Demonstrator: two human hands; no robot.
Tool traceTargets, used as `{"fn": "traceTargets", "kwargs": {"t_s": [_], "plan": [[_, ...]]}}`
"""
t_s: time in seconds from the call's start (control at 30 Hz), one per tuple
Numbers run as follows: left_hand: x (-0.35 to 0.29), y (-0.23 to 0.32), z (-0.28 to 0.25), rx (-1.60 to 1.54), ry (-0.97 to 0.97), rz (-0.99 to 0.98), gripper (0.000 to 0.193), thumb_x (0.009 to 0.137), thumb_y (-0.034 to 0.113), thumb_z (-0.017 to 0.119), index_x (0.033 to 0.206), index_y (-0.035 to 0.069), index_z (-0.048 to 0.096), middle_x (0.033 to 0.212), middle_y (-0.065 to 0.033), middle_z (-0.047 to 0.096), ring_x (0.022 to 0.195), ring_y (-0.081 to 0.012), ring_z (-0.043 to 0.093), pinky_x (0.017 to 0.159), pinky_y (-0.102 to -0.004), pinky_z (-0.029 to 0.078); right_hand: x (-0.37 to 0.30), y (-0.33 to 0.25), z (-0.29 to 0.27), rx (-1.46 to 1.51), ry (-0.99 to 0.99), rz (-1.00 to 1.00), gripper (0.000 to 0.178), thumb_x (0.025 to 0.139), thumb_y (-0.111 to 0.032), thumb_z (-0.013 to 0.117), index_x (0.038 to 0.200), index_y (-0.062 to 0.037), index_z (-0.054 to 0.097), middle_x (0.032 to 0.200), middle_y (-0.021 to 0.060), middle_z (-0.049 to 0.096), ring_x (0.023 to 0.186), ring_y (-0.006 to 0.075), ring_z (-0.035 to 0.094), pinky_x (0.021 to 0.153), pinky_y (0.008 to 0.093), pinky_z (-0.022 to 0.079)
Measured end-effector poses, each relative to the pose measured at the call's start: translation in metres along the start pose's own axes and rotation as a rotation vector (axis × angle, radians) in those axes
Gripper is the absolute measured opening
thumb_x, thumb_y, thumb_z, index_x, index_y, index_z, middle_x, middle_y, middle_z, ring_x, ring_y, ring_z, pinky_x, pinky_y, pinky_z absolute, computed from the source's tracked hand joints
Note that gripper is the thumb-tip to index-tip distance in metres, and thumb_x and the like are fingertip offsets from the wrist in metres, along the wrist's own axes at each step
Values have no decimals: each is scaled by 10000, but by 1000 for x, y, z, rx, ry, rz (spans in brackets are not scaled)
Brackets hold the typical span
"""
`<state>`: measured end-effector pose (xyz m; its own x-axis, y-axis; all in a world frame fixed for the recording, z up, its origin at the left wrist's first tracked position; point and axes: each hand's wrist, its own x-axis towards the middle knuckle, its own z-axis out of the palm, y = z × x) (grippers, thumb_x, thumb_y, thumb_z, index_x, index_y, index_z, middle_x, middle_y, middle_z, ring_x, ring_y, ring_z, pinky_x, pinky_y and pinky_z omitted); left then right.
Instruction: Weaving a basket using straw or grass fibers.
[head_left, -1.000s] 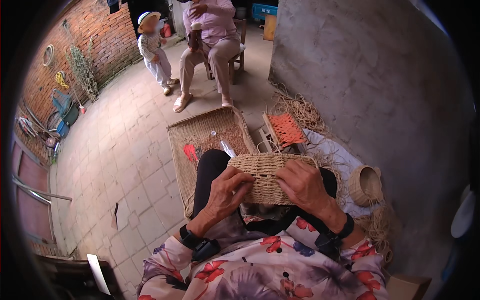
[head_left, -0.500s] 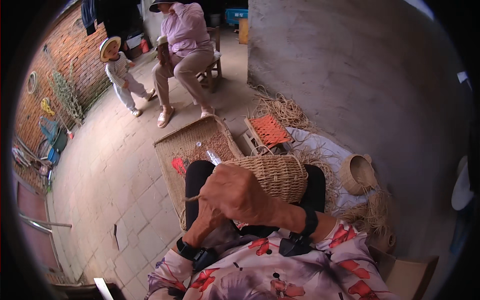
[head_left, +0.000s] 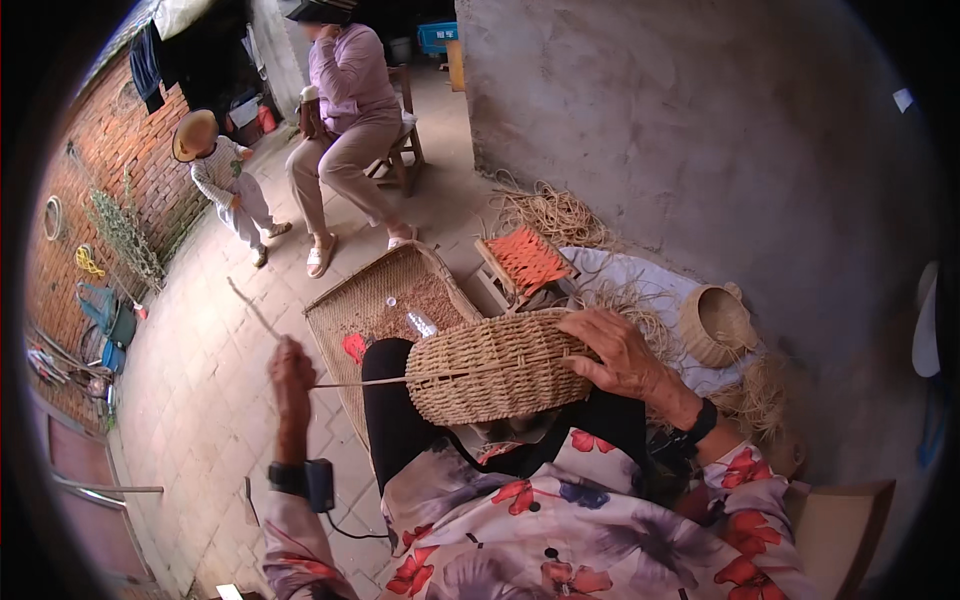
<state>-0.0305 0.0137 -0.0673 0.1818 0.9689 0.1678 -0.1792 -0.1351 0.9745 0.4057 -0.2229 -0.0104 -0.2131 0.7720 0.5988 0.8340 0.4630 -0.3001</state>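
The fingers [head_left: 288,352] of the left hand [head_left: 292,378] are curled closed around a strand [head_left: 362,383] of tan cord, out to the left of the lap and well apart from the woven basket [head_left: 480,375]. The strand runs straight from that fist rightward to the basket's side, while its loose end sticks up past the hand toward the far left. The right hand [head_left: 628,358] has hold of the basket's right end, its fingers partly open, with the thumb against the near side and the other fingers over the far upper edge. The basket lies across the person's lap, over the dark trousers [head_left: 388,385]. Beyond the left knee is a wide woven tray [head_left: 335,298] on the paved floor [head_left: 200,400], with brown bits scattered in it and a red piece [head_left: 354,347] near its left side. To the right of the tray stands a small stool [head_left: 524,263] with an orange woven top. Farther right, a smaller round basket [head_left: 695,340] sits on a white cloth [head_left: 610,268] among loose strands. On the far side, one person [head_left: 345,110] sits and another [head_left: 228,188] stands to the left.
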Motion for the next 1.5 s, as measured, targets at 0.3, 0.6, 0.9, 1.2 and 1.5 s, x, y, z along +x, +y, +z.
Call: {"fn": "traceTargets", "kwargs": {"t_s": [0.3, 0.6, 0.9, 1.2, 1.5], "plan": [[-19, 12, -22, 617, -73, 6, 153, 977, 161, 649, 936, 16, 674, 824, 11, 613, 801, -67, 524, 727, -231, 416, -59, 14, 8, -107, -95, 366, 240, 778, -46, 653, 1014, -60, 610, 848, 123, 682, 749, 333, 653, 735, 439, 457], [-72, 51, 196, 740, -592, 428, 191, 861, 182, 766, 909, 24, 669, 757, -152, 663, 649, -277, 659, 594, -396, 499, -75, 64, -64, -481, 258, 465, 47, 873, -59, 631, 906, -58, 597, 694, 142, 641, 643, 368, 613, 674, 457, 411], [-20, 24, 1, 1100, 133, 178, 230, 887, 232, 716, 823, 18, 662, 737, -181, 677, 696, -342, 670, 648, -437, 498, -85, 40, 23, -248, 23, 318, 166, 777, -23, 655, 938, -34, 614, 810, 124, 665, 757, 349, 623, 764, 440, 420], [-50, -5, 24, 446, -92, 129, 354, 909, 150, 757, 1239, 64, 662, 677, 30, 551, 650, -75, 511, 569, -293, 413, -103, 49, 60, -150, 118, 525, 179, 844, 19, 531, 1006, 6, 607, 891, 191, 634, 850, 390, 566, 833, 469, 418], [-87, 18, 180, 825, -397, 569, 282, 813, 236, 750, 1010, 100, 602, 824, -124, 676, 776, -339, 692, 659, -440, 532, -108, 49, 67, -186, 117, 543, 195, 866, -20, 553, 1048, -6, 622, 962, 180, 646, 936, 388, 547, 862, 488, 413]]}}
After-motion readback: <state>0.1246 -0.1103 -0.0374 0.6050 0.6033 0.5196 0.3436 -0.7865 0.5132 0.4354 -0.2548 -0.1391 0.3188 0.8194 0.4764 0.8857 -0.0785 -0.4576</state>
